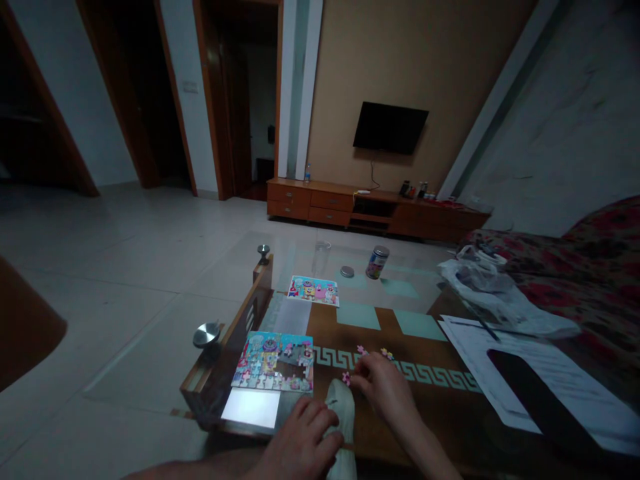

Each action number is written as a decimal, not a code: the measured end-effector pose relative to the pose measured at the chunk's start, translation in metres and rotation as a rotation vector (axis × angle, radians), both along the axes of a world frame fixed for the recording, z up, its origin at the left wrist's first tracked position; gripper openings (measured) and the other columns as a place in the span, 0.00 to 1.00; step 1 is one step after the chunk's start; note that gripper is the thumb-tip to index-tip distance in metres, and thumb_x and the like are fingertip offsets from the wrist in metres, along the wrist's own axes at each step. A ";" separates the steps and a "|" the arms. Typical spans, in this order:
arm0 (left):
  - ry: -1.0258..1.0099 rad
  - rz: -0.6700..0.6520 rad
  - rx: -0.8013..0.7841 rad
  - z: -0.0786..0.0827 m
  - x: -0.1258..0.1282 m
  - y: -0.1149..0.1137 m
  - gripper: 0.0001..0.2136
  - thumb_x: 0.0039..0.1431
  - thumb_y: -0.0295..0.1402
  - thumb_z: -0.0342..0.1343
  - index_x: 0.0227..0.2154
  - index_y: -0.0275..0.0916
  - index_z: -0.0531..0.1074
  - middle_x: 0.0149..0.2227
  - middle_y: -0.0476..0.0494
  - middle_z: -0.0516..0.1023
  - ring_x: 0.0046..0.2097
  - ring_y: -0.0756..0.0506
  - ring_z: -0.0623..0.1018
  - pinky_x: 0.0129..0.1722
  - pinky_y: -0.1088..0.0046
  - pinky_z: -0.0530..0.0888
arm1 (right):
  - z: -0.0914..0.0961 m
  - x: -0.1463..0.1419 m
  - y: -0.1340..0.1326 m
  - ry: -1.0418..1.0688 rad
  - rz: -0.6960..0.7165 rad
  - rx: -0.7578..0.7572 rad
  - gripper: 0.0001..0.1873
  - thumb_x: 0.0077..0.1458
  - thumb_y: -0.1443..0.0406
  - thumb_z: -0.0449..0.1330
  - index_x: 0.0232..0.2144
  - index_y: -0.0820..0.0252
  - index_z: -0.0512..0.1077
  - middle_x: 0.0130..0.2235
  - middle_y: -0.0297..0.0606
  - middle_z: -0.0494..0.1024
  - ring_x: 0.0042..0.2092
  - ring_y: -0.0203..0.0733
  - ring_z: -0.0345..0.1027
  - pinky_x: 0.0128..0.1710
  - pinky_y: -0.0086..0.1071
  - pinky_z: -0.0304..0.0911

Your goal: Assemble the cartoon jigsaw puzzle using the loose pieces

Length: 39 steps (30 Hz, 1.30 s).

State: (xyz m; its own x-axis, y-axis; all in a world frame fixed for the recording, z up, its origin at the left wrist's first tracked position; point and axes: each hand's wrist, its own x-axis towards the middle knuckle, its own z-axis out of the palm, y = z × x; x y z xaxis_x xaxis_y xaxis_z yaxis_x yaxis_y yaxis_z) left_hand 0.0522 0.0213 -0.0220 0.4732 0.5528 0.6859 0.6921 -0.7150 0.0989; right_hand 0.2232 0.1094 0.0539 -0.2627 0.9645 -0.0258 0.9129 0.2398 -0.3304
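A partly filled jigsaw puzzle (274,361) lies on the glass coffee table (440,400) near its left edge. My left hand (299,443) rests with curled fingers on a white cloth or bag (341,413) at the table's near edge. To its right, my right hand (383,388) pinches a small pink puzzle piece (346,378). Two more loose pieces (373,351) lie just beyond its fingers.
A second colourful puzzle picture (313,290) lies farther back. A tin can (377,262), a round lid (347,271) and a clear glass (321,255) stand at the far end. Papers (550,373), a dark flat object (535,400) and a plastic bag (495,290) fill the right side beside a sofa (590,267).
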 end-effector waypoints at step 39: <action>-0.211 0.123 -0.208 0.033 -0.035 0.001 0.09 0.55 0.23 0.50 0.38 0.39 0.69 0.38 0.44 0.74 0.40 0.44 0.70 0.39 0.67 0.67 | 0.007 -0.054 0.011 0.357 0.192 -0.033 0.06 0.47 0.72 0.56 0.25 0.61 0.72 0.31 0.37 0.76 0.36 0.40 0.68 0.36 0.29 0.57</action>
State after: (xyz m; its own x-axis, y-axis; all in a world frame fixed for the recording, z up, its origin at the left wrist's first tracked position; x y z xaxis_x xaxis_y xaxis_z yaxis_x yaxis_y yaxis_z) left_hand 0.0168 0.0223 0.0106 0.2538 0.7358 0.6279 0.7207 -0.5768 0.3846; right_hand 0.1696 0.1205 0.0611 -0.4362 0.8972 0.0696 0.6790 0.3789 -0.6288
